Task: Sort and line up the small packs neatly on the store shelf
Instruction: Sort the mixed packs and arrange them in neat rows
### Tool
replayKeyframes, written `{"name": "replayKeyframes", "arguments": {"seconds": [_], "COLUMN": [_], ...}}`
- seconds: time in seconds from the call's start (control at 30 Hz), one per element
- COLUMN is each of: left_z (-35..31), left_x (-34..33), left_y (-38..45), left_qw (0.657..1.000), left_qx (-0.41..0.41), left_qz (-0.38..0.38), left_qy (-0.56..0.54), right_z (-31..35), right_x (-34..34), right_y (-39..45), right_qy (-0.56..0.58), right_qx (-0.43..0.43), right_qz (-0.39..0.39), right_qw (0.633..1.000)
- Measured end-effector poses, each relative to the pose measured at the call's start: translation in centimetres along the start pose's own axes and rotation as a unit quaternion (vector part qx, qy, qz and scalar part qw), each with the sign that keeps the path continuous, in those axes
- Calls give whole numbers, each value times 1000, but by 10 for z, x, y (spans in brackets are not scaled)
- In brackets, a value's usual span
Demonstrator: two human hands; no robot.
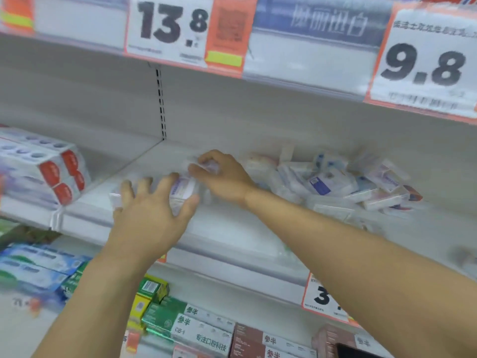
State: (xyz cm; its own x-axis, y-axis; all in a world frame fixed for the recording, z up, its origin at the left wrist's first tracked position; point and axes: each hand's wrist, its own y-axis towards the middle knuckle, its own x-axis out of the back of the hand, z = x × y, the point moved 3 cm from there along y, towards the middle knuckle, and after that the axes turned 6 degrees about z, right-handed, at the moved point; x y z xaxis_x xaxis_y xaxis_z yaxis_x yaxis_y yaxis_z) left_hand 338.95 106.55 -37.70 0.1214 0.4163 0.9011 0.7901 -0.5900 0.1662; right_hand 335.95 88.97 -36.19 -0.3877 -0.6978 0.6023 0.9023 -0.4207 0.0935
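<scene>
Left hand (152, 210) spread, fingers draped over clear packs (180, 189) on white shelf (227, 228). Right hand (222, 177) just behind, fingers curled, pinching one small pack (210, 165). Loose heap (343, 184) of packs farther right of right hand. Blurred throughout.

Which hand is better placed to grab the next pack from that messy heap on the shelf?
Probably the right hand: it lies nearer the heap of packs. The left hand is spread over packs farther left.
</scene>
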Motion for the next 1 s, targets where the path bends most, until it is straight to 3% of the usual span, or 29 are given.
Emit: {"name": "replayKeyframes", "arguments": {"seconds": [0.07, 0.2, 0.33, 0.37, 0.43, 0.5, 0.57, 0.6, 0.7, 0.73, 0.9, 1.0], "left_z": [4, 0, -3, -5, -11, -24, -43, -54, -89, -99, -136, -147], "left_x": [2, 6, 5, 5, 8, 15, 19, 19, 6, -1, -28, -30], "left_y": [-1, -6, -8, -9, -10, -12, -15, -16, -20, -21, -21, -18], "left_qw": [1000, 999, 999, 999, 1000, 995, 979, 972, 967, 966, 957, 955], "left_qx": [-7, -14, 6, 12, 6, -38, -96, -112, -161, -178, -215, -199], "left_qz": [1, 1, 23, 24, -6, -75, -126, -122, -53, -35, 20, -4], "left_qy": [-21, -44, -32, -21, -16, -58, -130, -164, -190, -185, -195, -222], "right_z": [4, 14, 23, 20, 12, 1, -8, -11, -41, -52, -67, -52], "right_x": [-1, 6, 5, 8, 28, 63, 105, 123, 144, 144, 158, 166], "right_y": [-1, -3, -13, -14, -18, -29, -46, -56, -76, -80, -90, -109], "right_qy": [-1, 111, 128, 97, -16, -126, -223, -249, -284, -296, -223, -50], "right_qx": [14, -25, -48, -27, 45, 129, 157, 133, -32, -52, 12, 66], "right_qz": [38, 77, 175, 165, 58, -80, -146, -123, 91, 122, 13, -18], "right_qw": [999, 991, 975, 981, 997, 980, 951, 951, 954, 946, 975, 996]}}
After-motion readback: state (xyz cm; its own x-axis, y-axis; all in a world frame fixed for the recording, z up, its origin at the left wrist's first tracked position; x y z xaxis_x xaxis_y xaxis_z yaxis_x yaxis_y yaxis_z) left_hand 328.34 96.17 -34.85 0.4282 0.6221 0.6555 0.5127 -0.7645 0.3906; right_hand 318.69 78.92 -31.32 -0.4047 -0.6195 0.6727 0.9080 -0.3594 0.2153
